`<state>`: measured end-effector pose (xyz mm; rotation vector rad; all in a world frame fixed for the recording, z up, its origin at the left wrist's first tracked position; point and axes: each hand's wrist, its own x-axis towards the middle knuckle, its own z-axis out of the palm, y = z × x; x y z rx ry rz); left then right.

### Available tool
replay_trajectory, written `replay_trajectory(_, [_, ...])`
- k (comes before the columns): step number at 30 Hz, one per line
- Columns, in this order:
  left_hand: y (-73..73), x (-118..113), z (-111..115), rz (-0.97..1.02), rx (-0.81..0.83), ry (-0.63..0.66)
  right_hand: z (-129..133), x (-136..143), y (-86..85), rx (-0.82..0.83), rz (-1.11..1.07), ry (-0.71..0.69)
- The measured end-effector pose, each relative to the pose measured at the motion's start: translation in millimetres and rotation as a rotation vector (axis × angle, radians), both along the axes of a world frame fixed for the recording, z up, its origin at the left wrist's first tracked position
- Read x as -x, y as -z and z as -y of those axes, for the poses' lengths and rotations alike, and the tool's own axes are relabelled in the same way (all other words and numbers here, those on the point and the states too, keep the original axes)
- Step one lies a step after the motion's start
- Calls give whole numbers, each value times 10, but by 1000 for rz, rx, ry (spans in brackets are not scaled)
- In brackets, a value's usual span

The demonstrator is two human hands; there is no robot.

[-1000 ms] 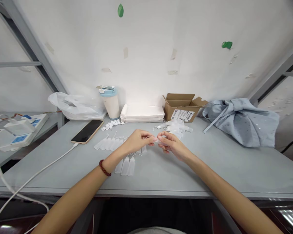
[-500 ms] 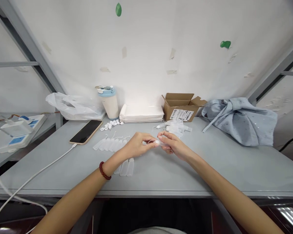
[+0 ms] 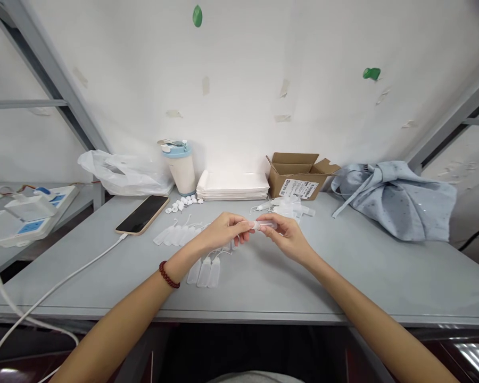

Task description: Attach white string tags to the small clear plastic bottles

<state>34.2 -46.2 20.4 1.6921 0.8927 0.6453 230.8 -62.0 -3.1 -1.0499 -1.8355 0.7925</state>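
Note:
Between my two hands is a small translucent plastic bottle (image 3: 266,225), lying roughly sideways just above the table. The fingers of my left hand (image 3: 228,230) pinch its white cap (image 3: 256,225), which they partly cover. My right hand (image 3: 289,239) grips the body of the bottle from the other side. Left of my left hand lies a row of similar bottles (image 3: 174,235) with thin white strings at their tops. Several more bottles (image 3: 205,274) lie nearer the front, partly behind my left wrist. A heap of clear bottles (image 3: 289,206) sits beyond my right hand.
Loose white caps (image 3: 183,203) lie before a blue-lidded cup (image 3: 181,170). A phone (image 3: 142,215) on a charging cable is at left, near a plastic bag (image 3: 123,174). Behind stand a paper stack (image 3: 233,186), an open cardboard box (image 3: 297,178) and a grey-blue cloth bag (image 3: 403,202).
My hands have risen slightly and the bottle is now more level, its cap more covered by my left fingers. The strings of the front bottles show more.

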Motion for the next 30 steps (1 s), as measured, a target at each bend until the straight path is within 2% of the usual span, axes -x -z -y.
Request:
replay_trajectory(3, [7,2,-4,40,94,34,5,-6,19,-88,12,0])
replay_trajectory(6, [15,-4,17,42,83,40,16,-8,14,-86,40,-12])
replay_trajectory(11, [31,-27,79,-61,-203,22,27,-23,-17,42,60,-15])
replay_trajectory(17, [135,-92,95,-203,-619,5,-6,-25,3,278,-142,-21])
replay_trajectory(20, [174,-107,82,-226,-712,-36,-10,-5,5,326,-216,-7])
replay_trajectory(23, [154,-101,79,-190,-626,-61,5,13,-11,302,-239,5])
replay_trajectory(30, [51,-78,91,-27,-192,-65,58,13,-17,69,-86,29])
